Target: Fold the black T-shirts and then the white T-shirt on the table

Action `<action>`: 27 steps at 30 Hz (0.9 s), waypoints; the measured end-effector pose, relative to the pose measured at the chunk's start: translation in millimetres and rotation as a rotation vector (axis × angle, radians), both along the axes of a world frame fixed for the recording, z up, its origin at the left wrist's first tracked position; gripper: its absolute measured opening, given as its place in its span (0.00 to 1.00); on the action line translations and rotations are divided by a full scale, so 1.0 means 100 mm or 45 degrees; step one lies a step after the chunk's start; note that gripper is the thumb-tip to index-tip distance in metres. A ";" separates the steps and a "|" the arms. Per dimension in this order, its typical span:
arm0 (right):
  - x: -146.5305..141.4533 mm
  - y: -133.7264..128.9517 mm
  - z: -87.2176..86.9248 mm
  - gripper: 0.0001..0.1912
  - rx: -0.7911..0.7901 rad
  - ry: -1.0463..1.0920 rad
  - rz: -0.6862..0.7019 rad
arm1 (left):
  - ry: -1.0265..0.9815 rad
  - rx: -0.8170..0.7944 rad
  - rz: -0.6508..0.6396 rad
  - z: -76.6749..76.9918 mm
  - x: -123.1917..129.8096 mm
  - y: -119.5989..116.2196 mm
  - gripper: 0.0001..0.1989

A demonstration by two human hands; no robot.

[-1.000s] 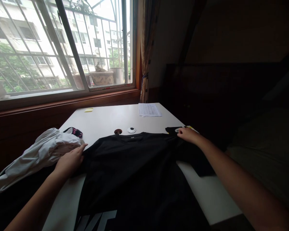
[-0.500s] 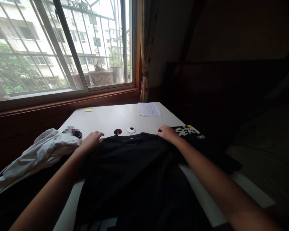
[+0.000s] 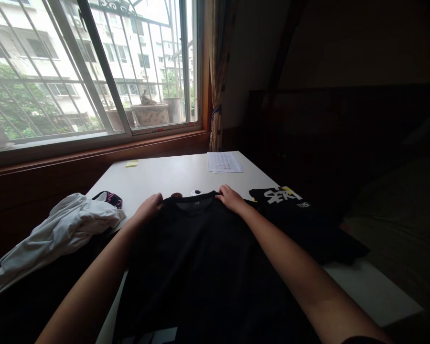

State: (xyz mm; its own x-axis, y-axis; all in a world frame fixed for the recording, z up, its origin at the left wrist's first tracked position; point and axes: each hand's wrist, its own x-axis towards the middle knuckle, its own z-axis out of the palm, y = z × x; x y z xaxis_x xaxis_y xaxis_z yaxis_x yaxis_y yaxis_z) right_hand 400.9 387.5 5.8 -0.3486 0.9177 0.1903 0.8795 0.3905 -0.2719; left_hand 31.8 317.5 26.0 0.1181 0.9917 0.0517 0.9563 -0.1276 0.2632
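A black T-shirt [image 3: 204, 258] lies spread over the white table [image 3: 157, 172], its neckline at the far end and a pale print near the bottom edge of view. My left hand [image 3: 151, 206] is closed on the shirt's left shoulder beside the collar. On the other side of the collar, my right hand [image 3: 231, 197] pinches the right shoulder. Between the two hands the collar is slightly raised and partly covers a round hole and a white round cap [image 3: 197, 193] in the tabletop.
White crumpled clothing [image 3: 64, 229] is heaped at the left, over dark cloth. A black garment with white lettering [image 3: 283, 196] lies at the right. Printed sheets [image 3: 224, 162] and a yellow note [image 3: 132, 163] rest toward the back, below a barred window [image 3: 93, 71].
Both hands have moved inward to the collar and closed on the shirt's shoulders. The neckline has risen and now covers more of the hole and cap.
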 end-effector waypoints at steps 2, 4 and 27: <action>-0.04 -0.02 0.01 0.09 0.082 -0.027 -0.049 | 0.003 0.034 0.065 -0.03 -0.01 -0.04 0.12; -0.07 -0.03 0.00 0.09 0.172 -0.094 -0.072 | 0.017 0.061 0.123 -0.08 -0.03 -0.09 0.12; 0.03 0.22 -0.26 0.05 0.258 -0.124 0.040 | 0.099 -0.146 0.187 0.56 -0.92 -0.88 0.35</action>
